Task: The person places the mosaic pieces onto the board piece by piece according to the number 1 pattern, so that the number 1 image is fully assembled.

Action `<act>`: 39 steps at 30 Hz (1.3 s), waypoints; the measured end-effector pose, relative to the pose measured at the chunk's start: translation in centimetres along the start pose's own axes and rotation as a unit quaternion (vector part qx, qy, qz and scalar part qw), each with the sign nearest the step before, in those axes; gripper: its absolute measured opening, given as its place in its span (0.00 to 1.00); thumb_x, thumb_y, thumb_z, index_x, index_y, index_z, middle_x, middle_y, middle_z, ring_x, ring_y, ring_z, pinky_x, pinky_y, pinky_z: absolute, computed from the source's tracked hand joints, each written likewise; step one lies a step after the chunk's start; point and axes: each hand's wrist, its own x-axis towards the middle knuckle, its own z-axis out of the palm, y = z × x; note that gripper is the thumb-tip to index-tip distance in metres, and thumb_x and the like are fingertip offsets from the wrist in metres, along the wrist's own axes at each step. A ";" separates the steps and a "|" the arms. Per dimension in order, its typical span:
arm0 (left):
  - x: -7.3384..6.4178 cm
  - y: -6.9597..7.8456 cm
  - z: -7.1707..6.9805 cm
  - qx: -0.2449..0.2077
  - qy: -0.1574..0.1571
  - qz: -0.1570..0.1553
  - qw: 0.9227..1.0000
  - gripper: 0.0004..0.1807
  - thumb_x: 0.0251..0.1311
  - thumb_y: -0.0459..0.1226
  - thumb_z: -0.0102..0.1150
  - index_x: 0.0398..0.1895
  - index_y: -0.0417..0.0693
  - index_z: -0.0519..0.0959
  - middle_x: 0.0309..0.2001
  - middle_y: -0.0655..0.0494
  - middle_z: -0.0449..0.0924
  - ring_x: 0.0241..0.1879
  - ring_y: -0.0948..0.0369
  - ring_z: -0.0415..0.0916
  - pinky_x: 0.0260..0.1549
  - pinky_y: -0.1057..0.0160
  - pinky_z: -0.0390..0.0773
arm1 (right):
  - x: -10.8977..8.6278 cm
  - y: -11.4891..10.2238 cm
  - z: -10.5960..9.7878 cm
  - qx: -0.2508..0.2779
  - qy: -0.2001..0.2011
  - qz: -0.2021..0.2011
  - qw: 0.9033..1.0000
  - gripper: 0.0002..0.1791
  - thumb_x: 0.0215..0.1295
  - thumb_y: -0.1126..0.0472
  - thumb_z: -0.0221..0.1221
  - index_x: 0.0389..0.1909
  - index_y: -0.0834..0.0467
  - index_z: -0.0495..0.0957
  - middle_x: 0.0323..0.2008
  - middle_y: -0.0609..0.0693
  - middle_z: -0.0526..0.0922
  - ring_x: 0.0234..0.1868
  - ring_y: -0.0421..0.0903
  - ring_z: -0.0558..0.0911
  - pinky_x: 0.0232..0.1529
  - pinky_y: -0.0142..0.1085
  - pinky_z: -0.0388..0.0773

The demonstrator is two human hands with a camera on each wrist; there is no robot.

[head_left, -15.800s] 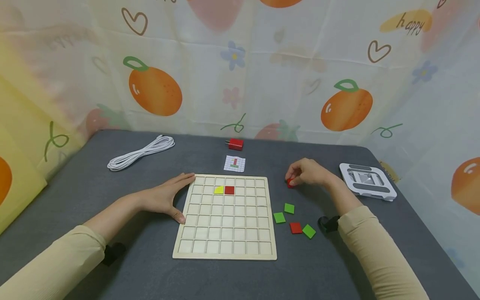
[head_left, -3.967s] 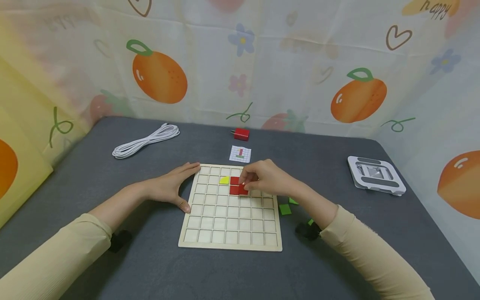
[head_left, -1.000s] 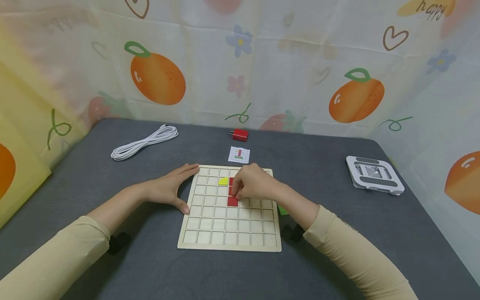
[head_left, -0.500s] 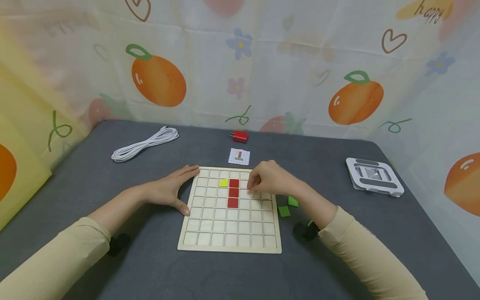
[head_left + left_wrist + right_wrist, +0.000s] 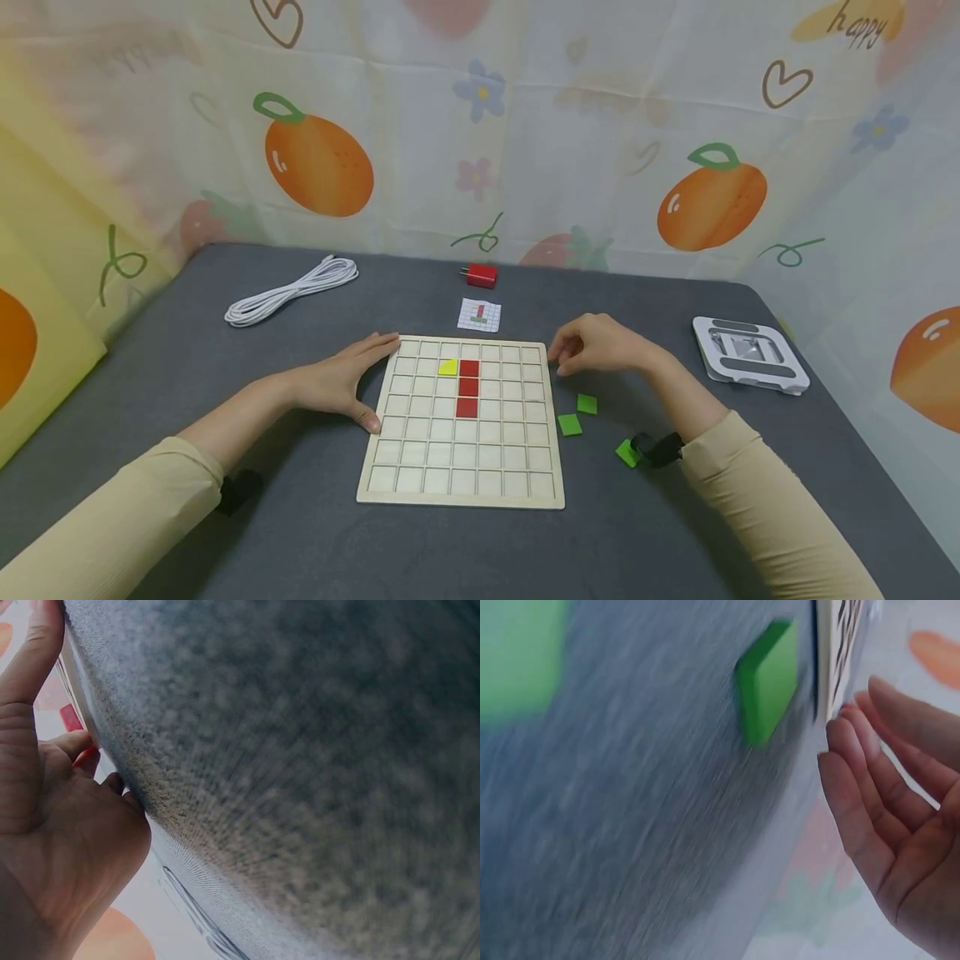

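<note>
A pale wooden grid board (image 5: 438,475) lies flat on the table. My left hand (image 5: 330,387) rests at its left edge, thumb and fingers spread along the rim. Three red square tiles (image 5: 468,387) stand in one column of the grid, and a yellow tile (image 5: 447,367) with a slanted corner sits left of the top one. My right hand (image 5: 600,343) is just past the board's upper right edge, its fingers loosely bent and nothing between them. Below it lie three green square tiles (image 5: 570,425), one partly covered by the black wrist strap. The right wrist view shows one green tile (image 5: 769,682) near the fingers.
A small paper card (image 5: 479,315) with a coloured grid pattern lies behind the board, with a red plug adapter (image 5: 481,276) beyond it. A coiled white cable (image 5: 292,292) is at the back left. On the right lies a white and grey folded stand (image 5: 750,354).
Two more red tiles now stand in the grid below the first one. My right hand has let go and moved right off the board; my left hand has stayed at the edge.
</note>
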 end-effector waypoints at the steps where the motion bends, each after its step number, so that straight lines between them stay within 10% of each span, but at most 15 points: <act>1: 0.0 0.0 0.0 -0.001 0.000 -0.001 1.000 0.70 0.38 0.52 0.80 0.79 0.38 0.45 0.80 0.41 0.38 0.79 0.36 0.30 0.71 0.30 0.43 | -0.2 0.3 -0.2 0.003 -0.003 0.003 1.000 0.11 0.60 0.62 0.67 0.43 0.57 0.85 0.33 0.49 0.88 0.35 0.39 0.84 0.39 0.35 0.80; 24: -0.2 0.1 0.2 0.002 0.000 -0.003 1.000 0.69 0.38 0.52 0.80 0.78 0.38 0.46 0.80 0.41 0.39 0.79 0.36 0.30 0.71 0.30 0.43 | -1.7 4.6 -0.6 0.123 -0.127 0.008 0.984 0.20 0.58 0.66 0.67 0.53 0.61 0.81 0.40 0.59 0.81 0.39 0.43 0.79 0.42 0.34 0.79; 39: -0.1 0.3 0.0 0.003 0.001 -0.001 1.000 0.69 0.38 0.52 0.80 0.79 0.39 0.46 0.80 0.41 0.39 0.79 0.36 0.31 0.71 0.30 0.44 | -1.9 4.6 -0.2 0.100 -0.160 -0.011 0.982 0.24 0.50 0.68 0.69 0.51 0.51 0.84 0.48 0.53 0.76 0.45 0.48 0.69 0.44 0.35 0.73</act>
